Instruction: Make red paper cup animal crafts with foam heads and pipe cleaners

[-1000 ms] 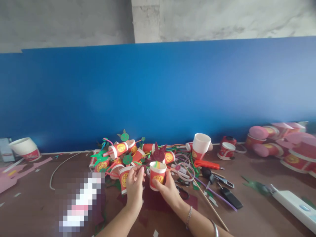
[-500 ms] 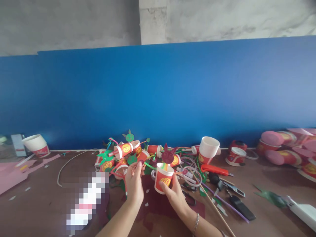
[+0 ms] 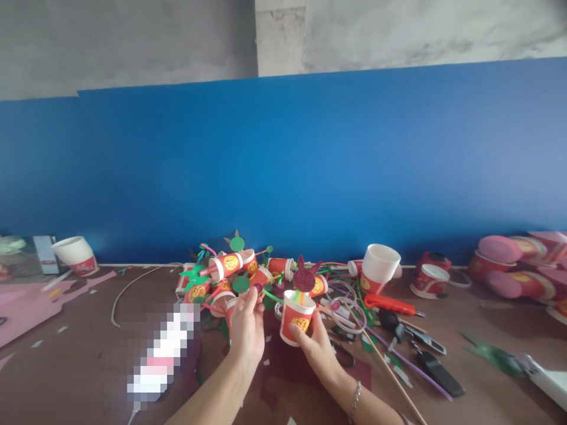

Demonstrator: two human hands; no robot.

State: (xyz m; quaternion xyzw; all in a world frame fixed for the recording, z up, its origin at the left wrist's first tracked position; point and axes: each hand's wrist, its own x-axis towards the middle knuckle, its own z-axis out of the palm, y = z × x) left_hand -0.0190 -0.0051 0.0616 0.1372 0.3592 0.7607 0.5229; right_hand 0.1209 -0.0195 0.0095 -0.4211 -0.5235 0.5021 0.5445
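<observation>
A red paper cup [image 3: 290, 323] with a yellow emblem and white rim stands upright in my right hand [image 3: 319, 347], whose fingers wrap its side. Out of the cup's mouth rises a dark red paper cutout [image 3: 305, 277] with pointed ears. From the left of the cup a green strip [image 3: 273, 296] reaches to a small dark red paper disc [image 3: 258, 288]. My left hand [image 3: 248, 321] pinches that disc between thumb and fingertips. An orange strip [image 3: 325, 307] sticks out to the cup's right, ending in another small disc [image 3: 335, 305].
Behind my hands lies a heap of decorated cups [image 3: 227, 265]. A cup stack [image 3: 381, 265], an orange utility knife [image 3: 394, 304], a thin stick [image 3: 390, 372] and a black key fob [image 3: 438, 370] are at the right. Pink paper [image 3: 26, 310] lies left; a blue partition [image 3: 283, 165] stands behind.
The view has shifted slightly, so everything on the table appears a little further right. Both hands keep the same hold on the cup and the small disc.
</observation>
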